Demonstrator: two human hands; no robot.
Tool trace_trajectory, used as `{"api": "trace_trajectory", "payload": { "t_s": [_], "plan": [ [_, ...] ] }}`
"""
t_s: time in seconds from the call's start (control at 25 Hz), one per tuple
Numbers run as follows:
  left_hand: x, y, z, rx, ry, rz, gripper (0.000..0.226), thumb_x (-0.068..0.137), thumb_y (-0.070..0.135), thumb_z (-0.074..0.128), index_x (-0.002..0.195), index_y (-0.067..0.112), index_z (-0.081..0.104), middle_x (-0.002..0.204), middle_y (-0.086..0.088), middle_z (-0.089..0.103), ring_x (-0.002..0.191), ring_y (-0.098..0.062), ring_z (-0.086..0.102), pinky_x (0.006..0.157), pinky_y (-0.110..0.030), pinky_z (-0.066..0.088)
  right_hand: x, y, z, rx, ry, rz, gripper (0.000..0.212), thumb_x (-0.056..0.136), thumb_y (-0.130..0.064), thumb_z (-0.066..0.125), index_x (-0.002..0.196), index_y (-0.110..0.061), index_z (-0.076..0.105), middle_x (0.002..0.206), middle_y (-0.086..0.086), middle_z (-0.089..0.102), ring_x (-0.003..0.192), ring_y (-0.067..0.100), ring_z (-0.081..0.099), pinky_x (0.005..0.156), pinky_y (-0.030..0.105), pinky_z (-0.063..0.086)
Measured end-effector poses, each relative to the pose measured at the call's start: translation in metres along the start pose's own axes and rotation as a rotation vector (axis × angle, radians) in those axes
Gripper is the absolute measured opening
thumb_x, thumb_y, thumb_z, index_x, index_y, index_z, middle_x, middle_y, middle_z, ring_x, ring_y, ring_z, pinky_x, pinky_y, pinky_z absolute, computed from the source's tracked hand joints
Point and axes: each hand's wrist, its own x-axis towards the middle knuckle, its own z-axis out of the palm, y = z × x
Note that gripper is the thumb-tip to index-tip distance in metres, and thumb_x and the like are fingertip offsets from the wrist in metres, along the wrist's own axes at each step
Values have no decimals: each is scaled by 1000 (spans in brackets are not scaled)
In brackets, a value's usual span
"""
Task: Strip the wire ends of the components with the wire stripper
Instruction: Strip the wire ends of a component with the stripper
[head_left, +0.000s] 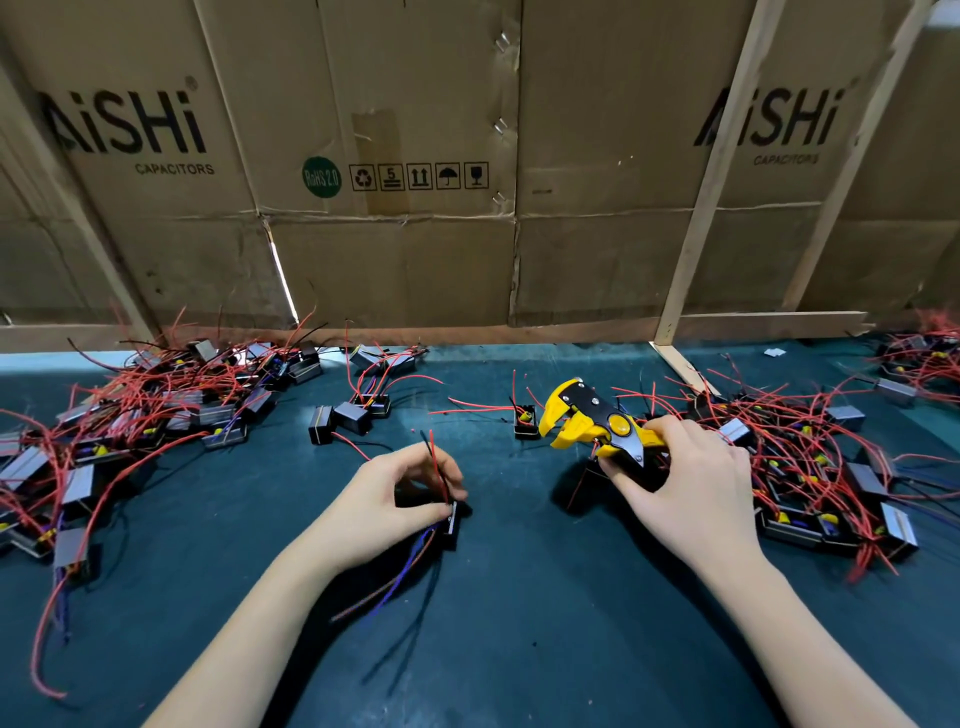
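Observation:
My left hand (387, 499) pinches a small black component (451, 522) just above the dark green mat. Its red and black wires (435, 465) stick up between my fingers, while blue, brown and black leads trail down toward me. My right hand (691, 478) grips the handles of the yellow and black wire stripper (592, 418). The stripper's jaws point up and left, and they gape with nothing in them. The two hands are apart, with the jaws well to the right of the held wires.
A large pile of components with red wires (145, 415) lies at the left and another pile (810, 462) at the right. Loose components (353, 415) and one single component (524, 420) lie mid-table. A cardboard wall (415, 208) with wooden battens closes the back.

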Motion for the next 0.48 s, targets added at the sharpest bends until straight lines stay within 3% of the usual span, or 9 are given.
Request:
{"api": "trace_trajectory", "payload": {
  "t_s": [0.12, 0.28, 0.48],
  "plan": [
    [0, -1, -1, -13, 60, -13, 6, 90, 11, 69, 89, 17, 72, 90, 0, 76, 89, -15, 71, 87, -29, 53, -1, 0, 0, -8, 8, -6, 43, 71, -51, 79, 93, -18, 64, 85, -2, 64, 85, 31, 61, 78, 39, 35],
    [2, 1, 5, -222, 144, -65, 11, 90, 15, 66, 94, 11, 76, 93, -3, 77, 93, -13, 73, 82, -15, 52, -1, 0, 1, -19, 20, -9, 43, 70, -51, 80, 92, -17, 64, 85, -2, 65, 84, 31, 62, 77, 40, 37],
    [1, 2, -2, -312, 123, -107, 40, 71, 20, 76, 109, 11, 70, 109, -4, 74, 104, -12, 68, 86, -19, 53, -1, 1, 1, -12, 16, 0, 43, 71, -52, 79, 91, -18, 63, 84, -3, 63, 84, 30, 61, 77, 40, 35]
  ]
}}
